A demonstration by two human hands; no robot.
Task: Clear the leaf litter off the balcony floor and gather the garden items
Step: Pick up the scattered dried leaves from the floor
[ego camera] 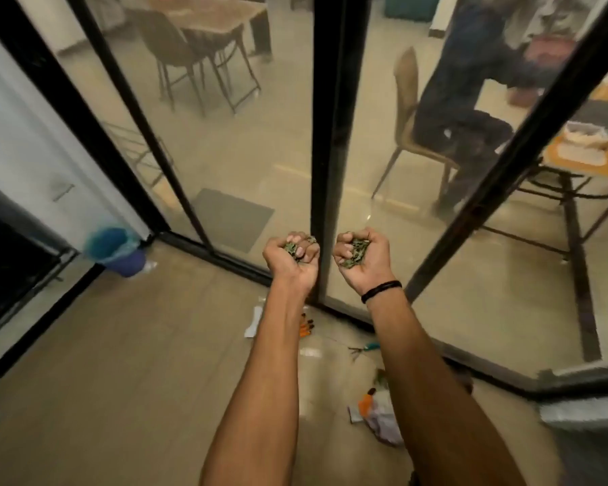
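Observation:
Both arms reach forward, palms up, above the balcony floor. My left hand (292,256) holds a small clump of dry green leaves (290,248) in its curled fingers. My right hand (360,257) cups a larger clump of leaves (356,253), fingers curled round it; a black band circles that wrist. Far left on the floor stands a blue bin with a clear liner (115,249). Below my arms lie garden items: orange-tipped tools (306,327), a green-handled hand tool (365,348), a white paper packet (255,320) and a crumpled bag with an orange piece (378,410).
A black-framed glass partition (325,142) runs right in front of my hands, its bottom rail along the floor. Behind the glass are chairs, tables and a seated person (471,96). A dark doorway (11,268) is at the left. Open beige floor (120,373) lies at lower left.

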